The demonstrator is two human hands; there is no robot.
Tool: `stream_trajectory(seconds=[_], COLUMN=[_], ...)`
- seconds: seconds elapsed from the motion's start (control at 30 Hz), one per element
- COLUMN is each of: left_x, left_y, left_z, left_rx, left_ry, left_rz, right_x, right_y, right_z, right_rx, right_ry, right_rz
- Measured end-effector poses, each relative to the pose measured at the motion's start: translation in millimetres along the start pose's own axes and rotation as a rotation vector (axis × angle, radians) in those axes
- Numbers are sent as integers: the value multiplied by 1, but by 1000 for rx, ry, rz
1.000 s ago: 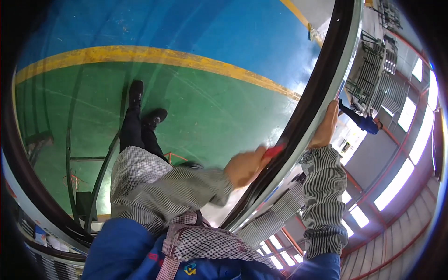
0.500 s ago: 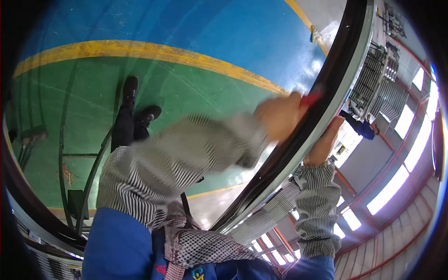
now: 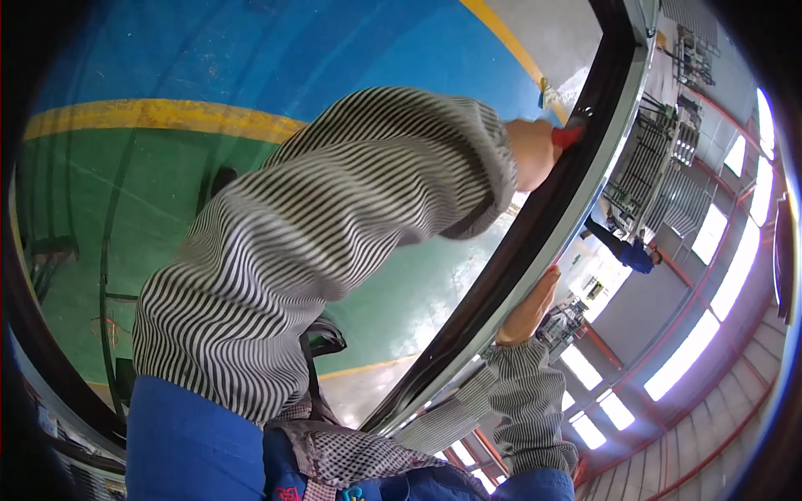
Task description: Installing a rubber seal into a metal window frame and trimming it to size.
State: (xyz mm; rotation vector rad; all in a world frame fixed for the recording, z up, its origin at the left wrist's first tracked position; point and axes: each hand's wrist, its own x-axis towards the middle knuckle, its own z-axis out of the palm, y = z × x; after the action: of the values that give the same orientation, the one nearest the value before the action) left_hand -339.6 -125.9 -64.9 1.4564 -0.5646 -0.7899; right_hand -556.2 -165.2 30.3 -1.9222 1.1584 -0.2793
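My left hand (image 3: 533,154) reaches across to a large curved frame (image 3: 535,221) with a dark inner band and a pale outer edge. It is closed around a small red tool (image 3: 568,135), whose tip meets the dark band; the tool's exact kind is not clear. On the pale outer side of the frame, lower down, my right hand (image 3: 528,311) lies along the edge with its fingers stretched out, partly hidden. Striped sleeve covers (image 3: 334,192) wrap both forearms, above blue sleeves.
A green and blue floor (image 3: 92,184) with yellow lines (image 3: 159,113) spreads to the left. One dark shoe (image 3: 324,336) shows below my left arm. Beyond the frame are racks (image 3: 639,167) and a person in dark blue (image 3: 637,256). A stand (image 3: 106,309) is at lower left.
My left forearm has swung up and forward, and the red tool sits a little higher along the frame. In the picture, my right hand appears farther left and lower. The whole view has shifted.
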Motion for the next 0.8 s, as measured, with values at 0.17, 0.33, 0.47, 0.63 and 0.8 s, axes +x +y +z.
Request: stream_trajectory(seconds=[0.17,0.33,0.47,0.63,0.8], left_x=[-144,-11,135,-8,48], left_y=[6,-14,5,18,25], left_z=[-1,6,-32,-41,-54], left_rx=[-131,-13,69,-56,77], left_ry=[-552,47,88,-360,-175], left_rz=[-306,92,94,-71,23], right_x=[-2,-1,2,3,7], right_y=[-5,-11,-19,-29,-29], right_z=[4,9,11,14,13], right_rx=[-77,-12,-119,-195,-193], right_ry=[28,39,-67,-12,-25], right_rz=[-23,-10,-143,-82,-50])
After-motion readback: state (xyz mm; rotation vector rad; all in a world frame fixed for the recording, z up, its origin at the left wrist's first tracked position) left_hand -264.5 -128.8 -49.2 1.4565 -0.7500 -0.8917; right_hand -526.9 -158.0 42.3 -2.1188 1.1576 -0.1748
